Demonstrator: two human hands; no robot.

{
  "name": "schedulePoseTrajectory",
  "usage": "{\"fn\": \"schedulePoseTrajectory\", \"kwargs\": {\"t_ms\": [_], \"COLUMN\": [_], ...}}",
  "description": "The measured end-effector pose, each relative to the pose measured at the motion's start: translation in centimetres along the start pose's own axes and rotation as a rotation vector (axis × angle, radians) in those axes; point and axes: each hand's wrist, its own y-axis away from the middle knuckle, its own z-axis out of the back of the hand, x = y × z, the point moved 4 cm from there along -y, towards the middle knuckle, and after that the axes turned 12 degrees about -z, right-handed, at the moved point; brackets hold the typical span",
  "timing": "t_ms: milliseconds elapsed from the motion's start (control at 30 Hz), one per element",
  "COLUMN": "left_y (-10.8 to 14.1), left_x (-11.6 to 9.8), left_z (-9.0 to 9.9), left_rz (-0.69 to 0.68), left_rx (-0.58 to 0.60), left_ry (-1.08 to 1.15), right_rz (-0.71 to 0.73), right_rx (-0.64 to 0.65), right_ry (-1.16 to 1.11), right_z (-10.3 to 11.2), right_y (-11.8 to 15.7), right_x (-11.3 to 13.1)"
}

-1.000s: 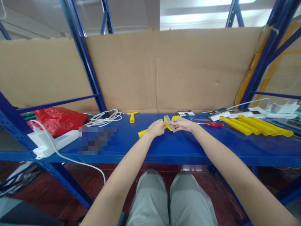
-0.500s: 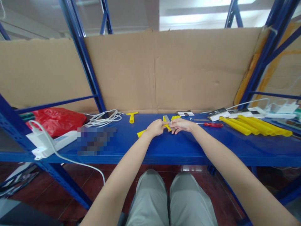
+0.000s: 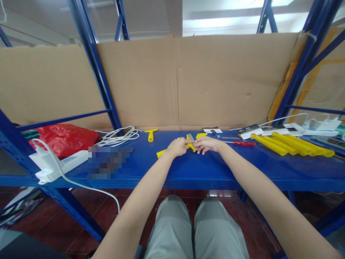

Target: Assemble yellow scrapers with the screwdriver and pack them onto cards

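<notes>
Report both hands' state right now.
Left hand: closed on the yellow tool.
Right hand: fingers closed on the flat metal strip, against the tool's head.

Surface (image 3: 199, 167), left: bag (image 3: 68, 140) behind power strip (image 3: 74, 160)
Surface, right: screwdriver (image 3: 244, 143) left of tubes (image 3: 296, 145)
Behind surface: cardboard (image 3: 140, 86)

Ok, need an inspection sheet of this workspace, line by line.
Surface: blue shelf top, metal-looking; one patch at left pixelated, contents can't be told.
Job's things: yellow T-shaped handle and metal blade, held together.
Clutter: red screwdriver and yellow tubes at right; red plastic bag at left.
Hands: left hand on the handle, right hand pinching the blade.
Cables: white coil at back left; white cord hangs over front edge.
Surroundings: cardboard backing, blue frame.
</notes>
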Motion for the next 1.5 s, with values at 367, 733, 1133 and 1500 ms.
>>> {"fn": "schedulePoseTrajectory", "kwargs": {"t_ms": [367, 733, 1133, 1500], "left_y": [0.0, -0.2, -0.4, -0.5], "left_x": [-1.2, -1.9, -1.8, -1.2], "left_z": [0.1, -0.1, -0.2, -0.8], "left_rz": [-0.121, -0.162, -0.192, -0.182], "left_rx": [0.001, -0.002, -0.032, -0.006], "left_ry": [0.007, 0.017, 0.024, -0.017], "right_rz": [-0.016, 0.057, 0.036, 0.006], "right_rx": [-0.196, -0.247, -0.322, -0.301], "right_ry": [-0.151, -0.195, -0.2, -0.155], "right_z": [0.4, 1.4, 1.4, 1.0], "right_y": [-0.7, -0.7, -0.5, -0.8], "right_x": [0.0, 0.3, 0.5, 0.0]}}
